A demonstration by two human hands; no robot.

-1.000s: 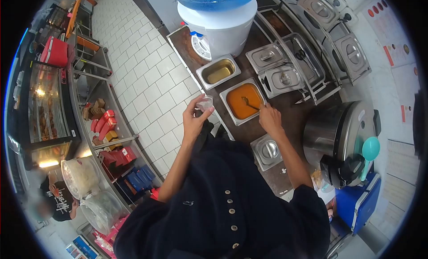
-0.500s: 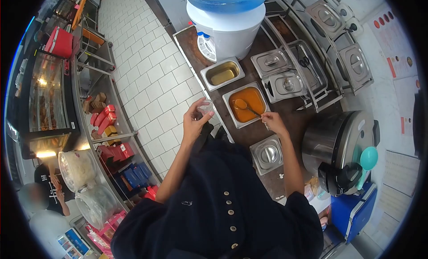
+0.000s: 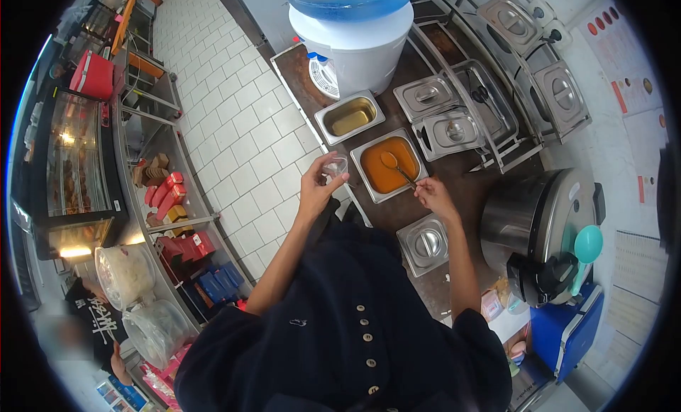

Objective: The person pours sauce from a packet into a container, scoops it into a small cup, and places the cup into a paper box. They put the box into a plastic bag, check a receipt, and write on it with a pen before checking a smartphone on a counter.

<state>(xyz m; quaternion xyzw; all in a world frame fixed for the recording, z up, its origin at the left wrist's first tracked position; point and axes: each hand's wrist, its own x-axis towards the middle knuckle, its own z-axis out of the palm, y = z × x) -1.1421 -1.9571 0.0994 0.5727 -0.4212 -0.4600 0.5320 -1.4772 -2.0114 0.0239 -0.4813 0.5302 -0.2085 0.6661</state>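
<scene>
My left hand (image 3: pixel 323 185) holds a small clear plastic cup (image 3: pixel 335 166) between thumb and fingers, just left of a steel pan of orange sauce (image 3: pixel 379 176). My right hand (image 3: pixel 434 197) is closed on the handle of a spoon (image 3: pixel 402 172), whose bowl is over or in the sauce; exact contact is hard to tell. Behind the sauce pan sits another steel pan (image 3: pixel 350 118) with a yellowish liquid. Nearer my body, right of centre, lies a lidded steel pan (image 3: pixel 423 244).
A water dispenser (image 3: pixel 351 50) stands at the counter's far end. Lidded pans (image 3: pixel 452 133) and a metal rack are behind right. A large cooker (image 3: pixel 532 213) stands right, with a turquoise ladle (image 3: pixel 588 246). Another person (image 3: pixel 99 320) is at the lower left, beyond shelves with red boxes.
The spoon's bowl has shifted slightly right within the sauce pan. My left hand and the cup have risen slightly and turned. The other person has moved, lower and to the right.
</scene>
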